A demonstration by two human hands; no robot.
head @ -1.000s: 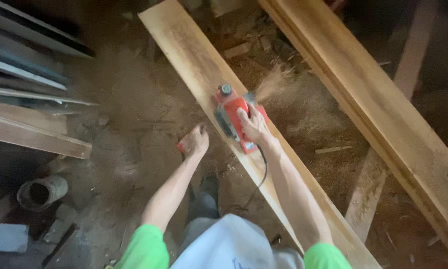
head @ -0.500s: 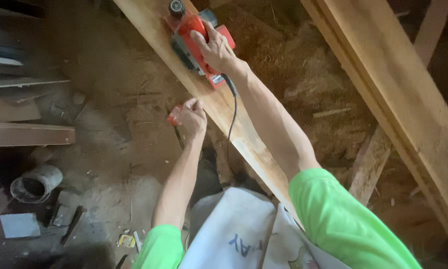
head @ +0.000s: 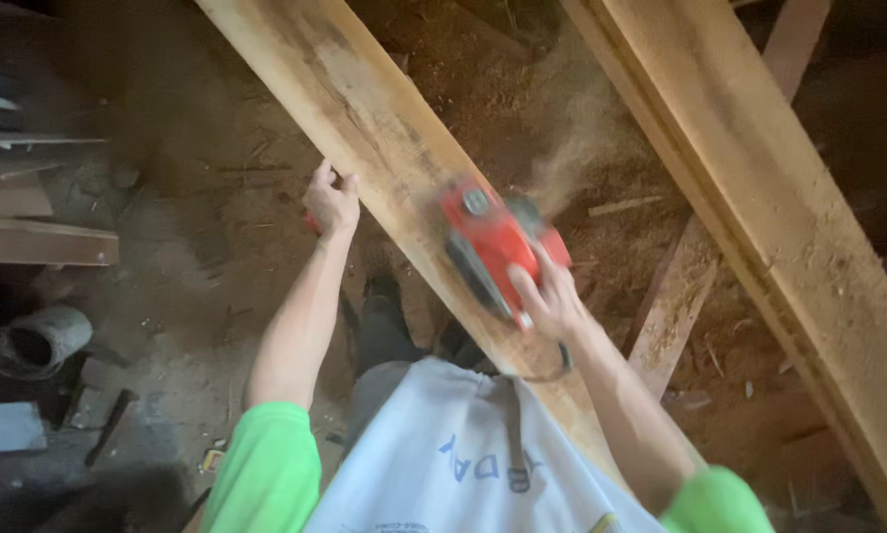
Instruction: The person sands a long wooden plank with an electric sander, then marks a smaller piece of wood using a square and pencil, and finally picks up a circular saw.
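Observation:
A long pale wooden plank (head: 365,109) runs diagonally from the top left toward me. On it sits a red electric hand planer (head: 488,242), blurred, with a plume of sawdust (head: 572,158) flying off to its upper right. My right hand (head: 547,296) grips the planer's rear handle. My left hand (head: 331,200) rests on the plank's left edge, fingers curled over it, with something small and red just under the palm. The planer's black cord (head: 552,367) loops down by my right wrist.
A second, thicker plank (head: 759,207) runs diagonally on the right, with a thinner board (head: 680,296) beneath it. Sawdust covers the dirt floor. Stacked boards (head: 39,242) lie at the left, with a grey pipe section (head: 34,341) below them.
The planer and my right hand have come back down the plank toward me. My left hand still sits at the plank's left edge. Sawdust now sprays from the planer.

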